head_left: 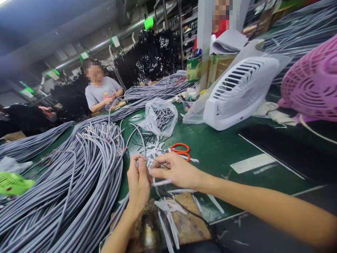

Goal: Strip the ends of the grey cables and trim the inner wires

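My left hand (138,182) is closed around the end of a grey cable (117,214) that runs down toward me. My right hand (177,171) meets it from the right, fingers pinched on a thin white strip (161,182) at the cable's end. Both hands hover just above the green table (223,147). Several white strips (168,207) lie scattered under and behind the hands. Orange-handled scissors (180,150) lie just beyond my right hand.
A big heap of grey cables (79,175) fills the left side. A clear bag of small dark parts (160,119), a white fan (239,93) and a pink fan (313,80) stand behind. A person in grey (101,93) works across the table.
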{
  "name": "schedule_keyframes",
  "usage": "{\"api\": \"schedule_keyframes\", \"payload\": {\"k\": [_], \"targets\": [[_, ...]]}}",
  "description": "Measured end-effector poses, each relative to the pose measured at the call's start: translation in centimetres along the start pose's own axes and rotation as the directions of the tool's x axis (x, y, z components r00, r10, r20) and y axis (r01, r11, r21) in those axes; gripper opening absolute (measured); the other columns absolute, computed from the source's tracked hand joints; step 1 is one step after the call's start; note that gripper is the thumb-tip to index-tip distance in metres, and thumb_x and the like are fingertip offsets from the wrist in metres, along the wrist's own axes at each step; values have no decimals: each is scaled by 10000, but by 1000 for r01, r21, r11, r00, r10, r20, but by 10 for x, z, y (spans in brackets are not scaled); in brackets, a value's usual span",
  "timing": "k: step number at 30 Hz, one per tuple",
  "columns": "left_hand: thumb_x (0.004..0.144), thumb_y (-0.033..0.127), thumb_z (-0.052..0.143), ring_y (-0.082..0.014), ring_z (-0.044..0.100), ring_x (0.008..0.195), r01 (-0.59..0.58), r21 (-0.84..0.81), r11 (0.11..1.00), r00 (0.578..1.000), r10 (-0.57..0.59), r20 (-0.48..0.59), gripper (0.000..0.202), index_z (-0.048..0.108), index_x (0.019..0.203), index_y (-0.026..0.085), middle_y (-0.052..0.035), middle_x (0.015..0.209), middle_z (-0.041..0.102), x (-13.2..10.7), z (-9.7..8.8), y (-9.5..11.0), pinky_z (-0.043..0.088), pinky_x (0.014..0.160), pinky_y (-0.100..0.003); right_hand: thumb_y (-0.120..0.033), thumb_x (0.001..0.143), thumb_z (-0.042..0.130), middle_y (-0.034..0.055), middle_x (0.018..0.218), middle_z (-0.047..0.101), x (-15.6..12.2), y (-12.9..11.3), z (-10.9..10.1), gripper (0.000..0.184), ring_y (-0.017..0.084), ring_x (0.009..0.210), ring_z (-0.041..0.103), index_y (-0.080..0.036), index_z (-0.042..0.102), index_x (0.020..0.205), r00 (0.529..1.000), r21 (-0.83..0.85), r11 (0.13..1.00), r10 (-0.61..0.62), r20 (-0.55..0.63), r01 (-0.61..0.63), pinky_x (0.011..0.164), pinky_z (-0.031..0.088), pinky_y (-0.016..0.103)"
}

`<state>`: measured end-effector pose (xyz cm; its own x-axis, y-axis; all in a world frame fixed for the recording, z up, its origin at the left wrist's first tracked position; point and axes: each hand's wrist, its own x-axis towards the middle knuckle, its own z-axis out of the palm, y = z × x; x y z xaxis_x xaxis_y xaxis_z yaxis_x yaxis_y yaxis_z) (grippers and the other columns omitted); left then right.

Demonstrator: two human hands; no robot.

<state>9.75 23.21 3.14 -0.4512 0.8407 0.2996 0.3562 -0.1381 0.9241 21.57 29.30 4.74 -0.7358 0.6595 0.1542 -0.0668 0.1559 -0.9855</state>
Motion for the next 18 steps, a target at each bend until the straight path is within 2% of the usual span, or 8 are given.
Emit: {"api": "schedule_keyframes", "payload": {"k": [3, 7, 9, 12, 13, 14, 16, 18], "targets": [[803, 494, 464, -55, 233, 302, 96, -168, 981, 994, -87, 65, 282, 428, 813, 214, 124, 389, 268, 0, 0, -2, 180, 294, -138, -177, 705, 538, -35, 521, 492, 2, 4, 1, 128, 65, 488, 391, -130, 568, 589, 981, -79, 996, -42, -187, 28, 464, 308, 189], [686, 351, 603, -41, 236, 305, 212, -340, 916, 968, -150, 201, 293, 385, 843, 233, 134, 423, 308, 0, -2, -4, 192, 286, -111, -237, 737, 540, -20, 562, 529, 9, 9, -8, 148, 78, 508, 419, -141, 569, 629, 932, -198, 975, -162, -325, 101, 473, 330, 194], [652, 305, 611, -36, 230, 293, 225, -401, 888, 964, -142, 226, 312, 374, 843, 235, 136, 421, 332, 2, -2, -3, 194, 280, -108, -272, 753, 531, -15, 571, 529, 10, 8, -14, 171, 82, 506, 424, -148, 552, 637, 862, -213, 964, -241, -445, 159, 463, 336, 195], [654, 302, 588, -38, 232, 272, 204, -509, 836, 971, -106, 215, 287, 382, 841, 232, 133, 399, 347, 4, -3, 0, 211, 278, -114, -317, 789, 507, -17, 571, 517, 7, 2, -19, 197, 75, 473, 418, -158, 533, 673, 692, -195, 943, -332, -641, 271, 426, 334, 187], [657, 311, 584, -42, 247, 270, 203, -538, 818, 972, -103, 211, 280, 387, 840, 230, 129, 394, 351, 6, -3, 0, 222, 280, -118, -314, 799, 503, -18, 567, 523, 4, 0, -18, 191, 72, 458, 424, -160, 537, 689, 679, -191, 930, -362, -638, 316, 416, 337, 183], [660, 320, 581, -48, 269, 272, 210, -561, 801, 972, -107, 211, 277, 393, 842, 230, 123, 395, 356, 6, -3, 1, 236, 283, -121, -292, 805, 502, -14, 573, 544, 1, -2, -17, 169, 73, 455, 447, -160, 552, 713, 710, -189, 913, -401, -579, 362, 414, 350, 180], [661, 332, 577, -57, 296, 271, 239, -588, 773, 966, -128, 224, 274, 399, 844, 231, 115, 396, 364, 8, -4, 1, 244, 277, -126, -207, 810, 486, 17, 654, 626, -4, -3, -12, 123, 87, 509, 534, -155, 595, 785, 803, -188, 873, -487, -342, 450, 445, 402, 178], [655, 327, 575, -59, 307, 270, 269, -595, 758, 958, -150, 243, 281, 407, 860, 233, 108, 405, 382, 8, -4, 0, 236, 268, -125, -112, 799, 455, 45, 782, 680, -6, 0, -6, 186, 105, 617, 605, -154, 622, 870, 832, -198, 832, -544, -107, 519, 516, 453, 185]]}}
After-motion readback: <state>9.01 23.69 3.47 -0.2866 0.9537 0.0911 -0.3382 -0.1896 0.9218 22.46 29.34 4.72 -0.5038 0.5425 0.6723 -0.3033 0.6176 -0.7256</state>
